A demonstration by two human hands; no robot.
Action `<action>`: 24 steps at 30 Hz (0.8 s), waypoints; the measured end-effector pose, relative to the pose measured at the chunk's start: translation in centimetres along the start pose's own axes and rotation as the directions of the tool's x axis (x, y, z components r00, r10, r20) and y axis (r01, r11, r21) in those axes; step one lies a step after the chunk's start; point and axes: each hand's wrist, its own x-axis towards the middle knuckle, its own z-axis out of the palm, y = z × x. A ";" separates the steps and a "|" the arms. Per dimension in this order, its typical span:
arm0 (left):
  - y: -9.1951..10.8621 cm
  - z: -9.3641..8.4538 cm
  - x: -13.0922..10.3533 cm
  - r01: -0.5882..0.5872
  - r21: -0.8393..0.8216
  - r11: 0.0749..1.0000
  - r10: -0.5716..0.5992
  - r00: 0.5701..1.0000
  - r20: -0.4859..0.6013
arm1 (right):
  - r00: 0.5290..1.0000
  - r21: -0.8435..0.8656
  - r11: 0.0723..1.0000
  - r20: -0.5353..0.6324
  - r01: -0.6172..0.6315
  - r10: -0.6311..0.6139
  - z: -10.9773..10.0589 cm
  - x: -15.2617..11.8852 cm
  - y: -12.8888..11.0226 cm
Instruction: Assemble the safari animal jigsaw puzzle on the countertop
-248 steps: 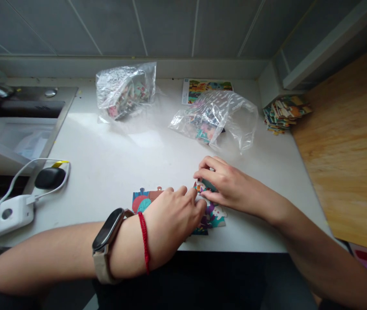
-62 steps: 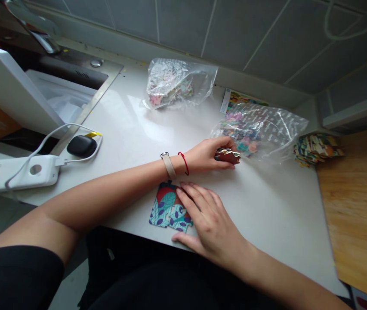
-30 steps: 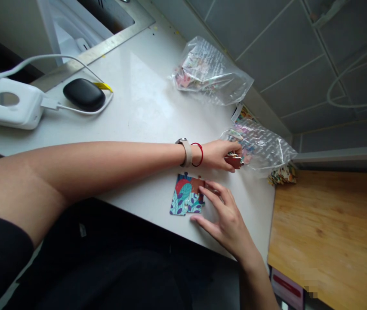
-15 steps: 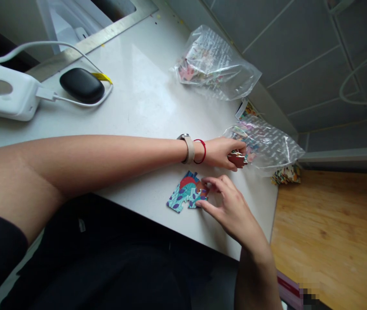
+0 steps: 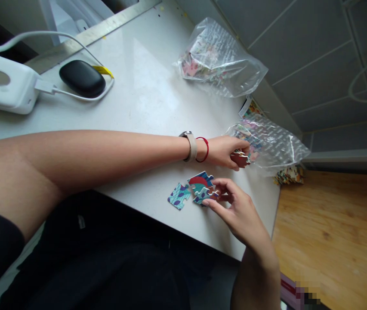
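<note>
My left hand (image 5: 223, 151), with a watch and a red band at the wrist, is closed round a small stack of puzzle pieces (image 5: 241, 159) with reddish-brown faces. Below it, my right hand (image 5: 239, 211) pinches colourful puzzle pieces (image 5: 200, 183) in red, blue and teal between thumb and fingers, tilted up from the white tabletop. Its fingertips hide part of these pieces. Just left of them lies a separate teal puzzle piece (image 5: 178, 196) with purple spots, flat on the table.
Beyond my left hand lies a clear plastic bag (image 5: 276, 144) of puzzle pieces, and another clear bag (image 5: 222, 60) sits farther back. More pieces (image 5: 288, 175) are stacked at the table's right edge. A white power strip (image 5: 7, 84), a cable and a black rounded object (image 5: 82, 78) occupy the left.
My right hand has lifted and tilted the red and teal pieces, drawing them away to the right from the spotted piece. My left hand keeps its stack in nearly the same place.
</note>
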 end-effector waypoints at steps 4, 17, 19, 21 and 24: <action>0.0 0.0 0.1 0.012 -0.009 1.000 -0.012 1.000 0.007 | 1.000 0.121 0.992 0.015 -0.025 0.024 -1.0 -0.5 1.7; 0.0 0.0 -0.1 -0.009 0.059 0.998 0.010 1.000 -0.012 | 0.996 0.327 0.944 0.094 -0.040 0.010 2.7 -1.4 -2.4; 0.0 0.0 -0.1 -0.007 0.057 0.998 0.008 1.000 -0.010 | 0.999 0.172 0.985 0.031 0.022 -0.027 4.2 -1.2 -3.3; 0.1 -0.1 -0.1 -0.009 0.051 0.999 0.009 1.000 0.001 | 0.999 0.037 0.998 -0.009 0.045 -0.045 5.1 -1.0 -3.8; 0.2 -0.1 -0.2 -0.018 0.065 0.998 0.017 1.000 0.013 | 0.999 -0.061 0.998 0.000 0.032 -0.032 5.5 -1.2 -4.3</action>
